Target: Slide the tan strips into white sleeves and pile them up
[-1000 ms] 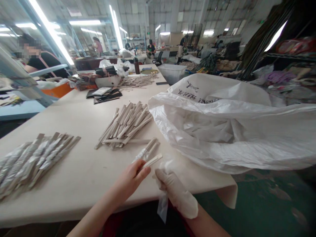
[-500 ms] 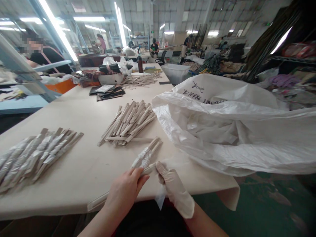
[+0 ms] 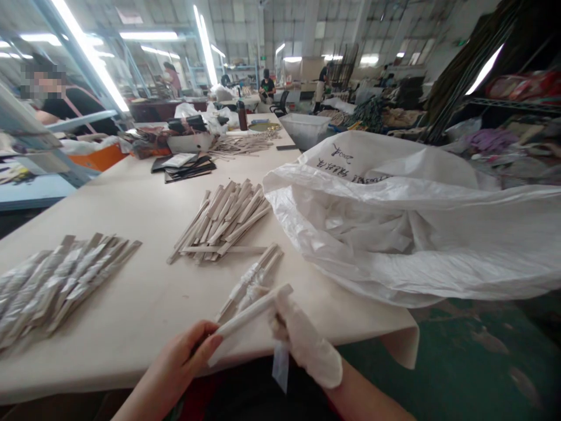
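Note:
My bare left hand pinches the near end of a long pale flat stick wrapped in thin white film, just over the table's front edge. My gloved right hand is closed around the far part of that same stick, and a loose strip of film hangs below it. A wrapped stick lies on the table just beyond my hands. Farther out sits a heap of bare sticks. A row of wrapped sticks lies at the left.
A big white plastic sack covers the table's right side and overhangs its corner. Black folders, a bottle and a clear bin stand farther back. A person sits at the far left; others work in the distance.
My left hand slid back along the stick toward me, from its middle to its near end. The stick now lies drawn out between both hands, tilted up to the right.

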The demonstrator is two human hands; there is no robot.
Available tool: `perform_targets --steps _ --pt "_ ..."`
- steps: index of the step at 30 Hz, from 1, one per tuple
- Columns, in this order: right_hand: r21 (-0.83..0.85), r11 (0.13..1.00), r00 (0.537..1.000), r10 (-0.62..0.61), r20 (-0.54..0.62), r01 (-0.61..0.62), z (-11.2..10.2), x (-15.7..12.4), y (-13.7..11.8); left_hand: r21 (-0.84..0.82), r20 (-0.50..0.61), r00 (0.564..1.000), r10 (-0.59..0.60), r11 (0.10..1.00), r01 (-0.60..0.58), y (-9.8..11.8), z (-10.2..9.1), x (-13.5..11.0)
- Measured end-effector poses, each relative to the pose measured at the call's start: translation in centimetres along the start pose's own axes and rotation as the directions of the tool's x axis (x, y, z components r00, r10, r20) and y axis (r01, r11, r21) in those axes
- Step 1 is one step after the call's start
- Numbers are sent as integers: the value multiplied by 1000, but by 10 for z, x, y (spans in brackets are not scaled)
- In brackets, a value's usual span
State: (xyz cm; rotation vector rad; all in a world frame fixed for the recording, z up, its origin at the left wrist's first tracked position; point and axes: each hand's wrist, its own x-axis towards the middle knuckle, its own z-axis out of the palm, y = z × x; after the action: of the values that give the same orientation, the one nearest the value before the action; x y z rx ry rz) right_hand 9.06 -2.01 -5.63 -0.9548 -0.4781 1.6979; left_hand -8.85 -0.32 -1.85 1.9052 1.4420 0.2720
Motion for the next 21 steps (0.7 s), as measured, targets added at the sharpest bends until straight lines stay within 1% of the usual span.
perform_targets --steps 1,2,4,5,7,9,11,12,13,14,16,17,18,19,20,21 --pt "79 997 997 3 -82 3 -2 2 0 25 14 1000 -4 1000 4 2 1 -1" --pt "110 993 989 -24 -144 40 -2 4 2 37 17 1000 -2 999 1 4 4 -1" --pt "58 998 994 6 -113 1 1 6 11 24 3 1000 29 999 -29 10 13 3" --pt "33 999 994 1 -111 3 3 7 16 21 0 999 44 999 -44 12 18 6" --pt "16 1000 998 20 -62 -19 4 7 23 60 -3 999 34 998 -34 15 26 16" --pt "55 997 998 51 -36 -49 -4 7 22 155 -32 999 -24 988 29 16 29 27" --pt "181 981 995 86 -55 -75 -18 8 14 242 -70 995 -64 967 80 19 27 38" --pt "271 959 993 99 -70 -77 -25 10 8 273 -95 994 -48 959 73 22 25 43" --pt "365 928 992 106 -69 -73 -31 11 2 303 -126 992 -5 952 44 27 23 47" --pt "447 892 993 101 -58 -65 -36 12 -4 328 -164 985 58 945 0 32 21 49" --pt "543 837 997 77 -7 -61 -41 14 -16 339 -213 961 175 936 -95 44 21 50" --pt "562 825 998 61 13 -58 -41 14 -22 308 -195 962 193 943 -127 48 23 50" --pt "570 820 999 48 19 -50 -41 14 -28 241 -128 975 179 960 -144 51 26 48" --pt "569 822 999 32 4 -29 -39 14 -34 151 -25 988 151 978 -146 53 31 46" --pt "554 832 999 9 -31 10 -37 14 -39 56 87 989 123 990 -128 53 37 45" --pt "509 858 996 -29 -80 66 -34 12 -43 -28 181 978 101 995 -98 51 43 43"
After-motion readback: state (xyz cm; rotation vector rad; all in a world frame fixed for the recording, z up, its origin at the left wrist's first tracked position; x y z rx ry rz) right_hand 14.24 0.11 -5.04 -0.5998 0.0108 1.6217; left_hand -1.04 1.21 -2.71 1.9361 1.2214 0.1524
